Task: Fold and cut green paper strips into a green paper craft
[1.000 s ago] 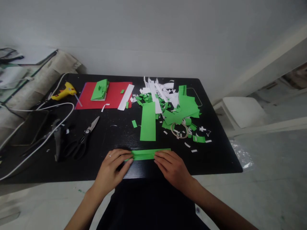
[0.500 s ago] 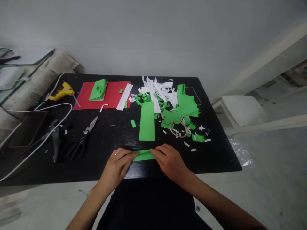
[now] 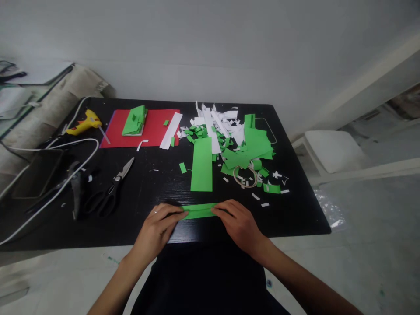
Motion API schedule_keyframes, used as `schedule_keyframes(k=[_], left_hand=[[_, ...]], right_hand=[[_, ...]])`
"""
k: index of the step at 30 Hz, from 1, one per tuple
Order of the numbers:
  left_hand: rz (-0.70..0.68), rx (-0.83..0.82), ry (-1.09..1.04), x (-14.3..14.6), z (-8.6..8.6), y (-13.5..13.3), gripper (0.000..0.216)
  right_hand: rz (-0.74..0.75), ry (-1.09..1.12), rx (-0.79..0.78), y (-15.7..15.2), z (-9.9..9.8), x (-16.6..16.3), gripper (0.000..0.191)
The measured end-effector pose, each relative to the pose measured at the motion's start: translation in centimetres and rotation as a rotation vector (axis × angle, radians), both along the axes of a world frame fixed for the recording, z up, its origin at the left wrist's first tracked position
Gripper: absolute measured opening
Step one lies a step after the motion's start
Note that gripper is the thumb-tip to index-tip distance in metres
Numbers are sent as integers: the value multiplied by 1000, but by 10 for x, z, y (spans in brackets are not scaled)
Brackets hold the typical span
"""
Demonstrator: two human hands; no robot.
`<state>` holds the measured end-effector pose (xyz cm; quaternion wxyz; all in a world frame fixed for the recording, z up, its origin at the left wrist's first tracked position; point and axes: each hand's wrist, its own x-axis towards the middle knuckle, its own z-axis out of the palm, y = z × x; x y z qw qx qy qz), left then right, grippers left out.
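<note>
A folded strip of green paper lies crosswise near the table's front edge. My left hand pinches its left end, a ring on one finger. At the other end, my right hand has its thumb and fingers closed on the strip. A lengthwise crease shows between the two hands; the ends are hidden under my fingers. Just beyond the strip lies a flat green paper rectangle. Black-handled scissors rest to the left, blades partly closed and pointing away from me.
Green and white scraps are heaped at the back right, beside a tape ring. On the red sheet sits a folded green paper stack. A yellow glue gun, a white cable and a dark phone-like slab occupy the left.
My right hand has slid a little to the right along the green strip, so more of it shows between my hands. My left hand has barely moved.
</note>
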<state>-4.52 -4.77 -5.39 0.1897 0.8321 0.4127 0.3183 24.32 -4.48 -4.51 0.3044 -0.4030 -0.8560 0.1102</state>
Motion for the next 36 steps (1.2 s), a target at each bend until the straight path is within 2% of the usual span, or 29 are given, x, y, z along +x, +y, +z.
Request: schedule_keyframes(k=[5,11,20,36], left_hand=[[-8,44,4,-2,-2,-1,32],[-26,23,23,-1,4,-6,34],[2,8,-7,0,1,-5,20],[-30,-13,-5,-2,1,-4,22]], right_hand=[[-11,22,46,-4,-3,6,25],[-15,25,72,-11,-3,7,26],[18,34,103,-13,-3,9,17],[5,43,93,-13,-5,7,14]])
